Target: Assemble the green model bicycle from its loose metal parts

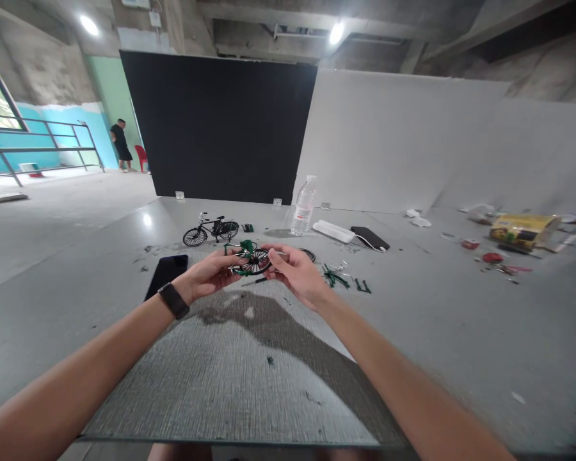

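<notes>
One small green model-bicycle frame (246, 246) with black spoked wheel (256, 263), head view: above grey bench (436, 314). Left hand (211, 272) pinched on frame; right hand (292, 269) on wheel's edge. Judged best: frame steady, light pinch, no sideways bending.

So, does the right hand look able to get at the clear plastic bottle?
Likely yes: the clear plastic bottle stands beyond the right hand, unblocked, though that hand holds a small black spoked wheel.
</notes>
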The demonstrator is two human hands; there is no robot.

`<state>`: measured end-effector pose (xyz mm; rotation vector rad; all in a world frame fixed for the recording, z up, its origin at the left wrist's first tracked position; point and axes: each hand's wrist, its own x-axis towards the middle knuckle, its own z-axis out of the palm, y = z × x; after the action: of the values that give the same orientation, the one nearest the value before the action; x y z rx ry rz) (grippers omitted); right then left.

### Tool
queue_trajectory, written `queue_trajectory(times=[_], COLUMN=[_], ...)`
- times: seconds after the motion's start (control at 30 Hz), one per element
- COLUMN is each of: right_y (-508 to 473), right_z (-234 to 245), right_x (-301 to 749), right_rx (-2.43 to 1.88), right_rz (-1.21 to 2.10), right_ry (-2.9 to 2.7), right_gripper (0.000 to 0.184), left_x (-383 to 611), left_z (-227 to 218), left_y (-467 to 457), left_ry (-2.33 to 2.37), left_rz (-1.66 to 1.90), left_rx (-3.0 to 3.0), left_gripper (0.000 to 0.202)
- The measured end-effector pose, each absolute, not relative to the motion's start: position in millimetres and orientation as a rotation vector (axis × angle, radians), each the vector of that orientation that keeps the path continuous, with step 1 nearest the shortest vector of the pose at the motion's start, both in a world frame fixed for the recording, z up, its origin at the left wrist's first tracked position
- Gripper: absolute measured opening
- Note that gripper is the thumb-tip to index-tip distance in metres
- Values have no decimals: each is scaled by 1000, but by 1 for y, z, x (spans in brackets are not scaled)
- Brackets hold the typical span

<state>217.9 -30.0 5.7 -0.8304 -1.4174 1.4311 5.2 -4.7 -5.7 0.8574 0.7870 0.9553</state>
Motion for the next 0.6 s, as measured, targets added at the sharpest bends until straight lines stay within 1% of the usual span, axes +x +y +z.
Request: queue_trajectory(times=[0.13, 0.37, 0.5, 0.6], right_y=[-31, -26, -25, -25], right_z=[9, 7, 3, -1], right_x=[218, 220, 219, 218], right_rx=[-894, -1096, -1123, -1119], right_rz=[1423, 1134, 1057, 1082], right_ry=[-1482, -1702, -1744, -1704], right_gripper=[44, 21, 17, 18], left_x=[6, 12, 14, 15], left_z=[-5, -6, -10, -9], left_y=[-7, -12, -11, -12], left_ry=[809, 762, 754, 776], left_rz=[925, 815, 795, 811], left_rx=[895, 1063, 1117, 1110], left_gripper=[25, 31, 37, 41])
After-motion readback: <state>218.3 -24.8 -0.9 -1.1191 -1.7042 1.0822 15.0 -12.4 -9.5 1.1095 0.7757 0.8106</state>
